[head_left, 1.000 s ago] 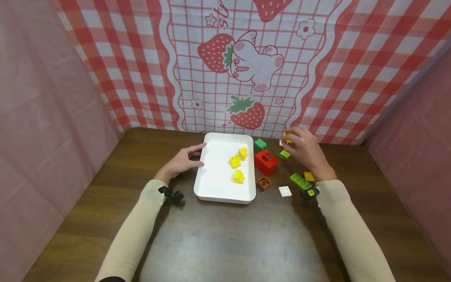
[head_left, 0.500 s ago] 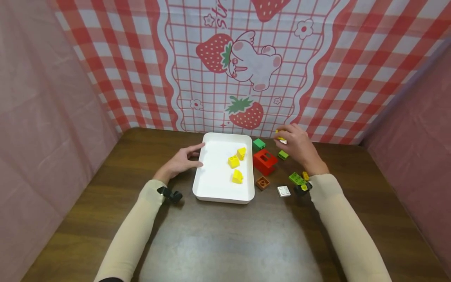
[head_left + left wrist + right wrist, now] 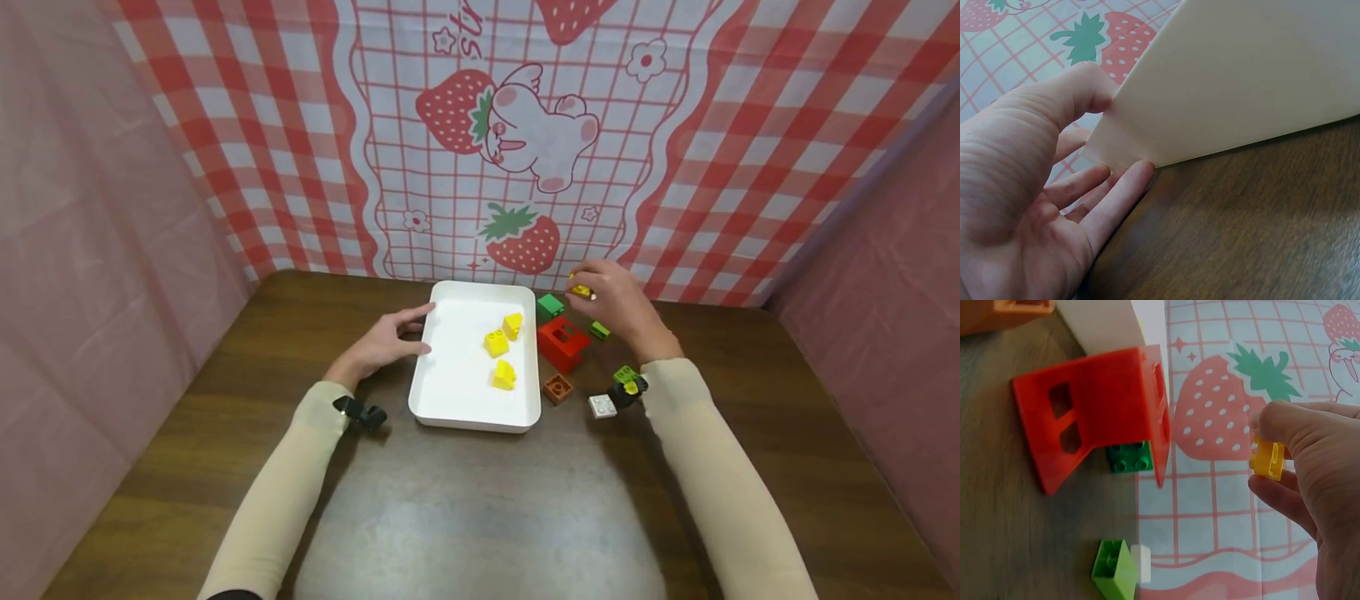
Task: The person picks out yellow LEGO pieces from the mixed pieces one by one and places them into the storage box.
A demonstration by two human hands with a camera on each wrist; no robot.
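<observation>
In the head view, my left hand (image 3: 386, 340) rests against the left wall of a white tray (image 3: 417, 379), thumb and fingers spread along it. The left wrist view shows those fingertips touching the tray's outer side (image 3: 1222, 81). Three yellow bricks lie inside, one of them a sloped brick (image 3: 504, 375). My right hand (image 3: 618, 304) pinches another yellow brick (image 3: 1268, 457) between thumb and fingers, raised beyond the tray's far right corner. Below and left of that hand are a green brick (image 3: 550, 307) and a red window-like piece (image 3: 562, 342).
Right of the tray lie a brown brick (image 3: 557, 388), a white brick (image 3: 602, 406), a lime brick (image 3: 599, 330) and a longer lime brick (image 3: 626, 375), partly hidden by the wrist camera. A strawberry-print cloth (image 3: 465, 208) hangs at the table's back edge.
My right hand has moved left towards the tray with the yellow brick, its forearm now hiding the orange-yellow brick at the right. The left hand stays against the tray.
</observation>
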